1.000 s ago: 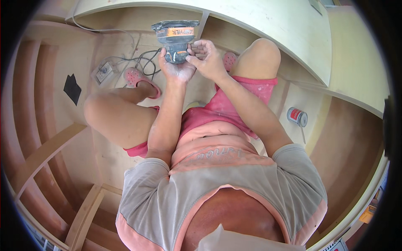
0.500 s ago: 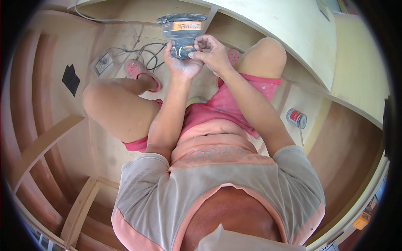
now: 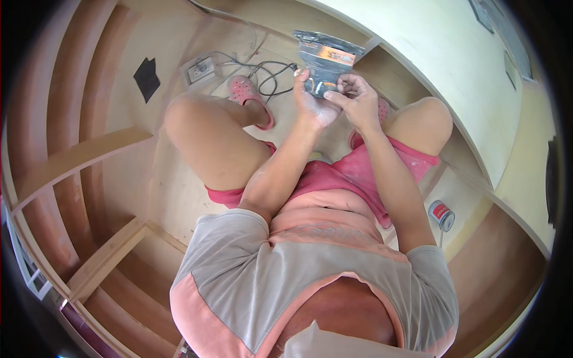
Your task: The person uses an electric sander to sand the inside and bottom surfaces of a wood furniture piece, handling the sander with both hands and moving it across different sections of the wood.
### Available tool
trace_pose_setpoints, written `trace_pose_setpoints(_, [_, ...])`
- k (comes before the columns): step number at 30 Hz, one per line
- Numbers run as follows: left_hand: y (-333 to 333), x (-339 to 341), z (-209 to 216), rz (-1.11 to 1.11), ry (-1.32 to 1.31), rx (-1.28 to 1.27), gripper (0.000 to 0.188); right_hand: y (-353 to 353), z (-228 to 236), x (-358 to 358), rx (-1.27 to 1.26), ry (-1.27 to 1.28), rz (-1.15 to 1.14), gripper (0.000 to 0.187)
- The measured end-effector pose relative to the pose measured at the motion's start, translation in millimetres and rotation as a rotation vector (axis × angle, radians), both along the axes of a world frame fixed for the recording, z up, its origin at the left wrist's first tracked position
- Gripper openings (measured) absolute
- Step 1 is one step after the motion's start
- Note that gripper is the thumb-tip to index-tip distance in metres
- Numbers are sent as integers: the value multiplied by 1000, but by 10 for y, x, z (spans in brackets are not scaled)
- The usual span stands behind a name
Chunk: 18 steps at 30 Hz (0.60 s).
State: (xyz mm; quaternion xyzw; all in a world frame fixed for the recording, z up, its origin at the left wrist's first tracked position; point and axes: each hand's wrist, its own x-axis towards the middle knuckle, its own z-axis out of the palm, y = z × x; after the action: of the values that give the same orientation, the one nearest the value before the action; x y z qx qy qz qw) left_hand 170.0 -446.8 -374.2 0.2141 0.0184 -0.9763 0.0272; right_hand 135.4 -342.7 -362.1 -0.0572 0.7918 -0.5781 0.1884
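A black palm sander (image 3: 325, 64) with an orange label band is held up beyond my knees, its flat pad facing away from me. My left hand (image 3: 314, 106) is wrapped round its rounded end from the left and below, the palm under it. Against the right side of that same end, my right hand (image 3: 358, 101) has its fingers curled and its thumb pressed to the casing. Pale dust coats the fingers of both hands. The part of the casing under my left palm is hidden.
A dark cable (image 3: 271, 77) lies coiled on the floor near a socket box (image 3: 201, 70). A can (image 3: 441, 215) stands to the right. Wooden ribs (image 3: 83, 164) line the left, and a pale panel (image 3: 430, 65) slants along the right. A black patch (image 3: 147, 79) lies at left.
The whole view has swung, so the sander, hands and surroundings sit farther right and slightly lower. Both hands keep their hold on the sander, with little change in grip.
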Motion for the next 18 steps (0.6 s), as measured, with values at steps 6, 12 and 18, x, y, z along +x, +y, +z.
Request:
trace_pose_setpoints(6, [41, -15, 50, 24, 18, 15, 54, 43, -145, -73, -178, 2, -27, 40])
trace_pose_setpoints(12, [-12, 23, -95, 21, 77, -22, 55, 14, -110, 20, -96, 114, 0, 43])
trace_pose_setpoints(18, [-29, 20, 5, 9, 143, -217, 52, -5, 44, 2, -671, -241, 70, 55])
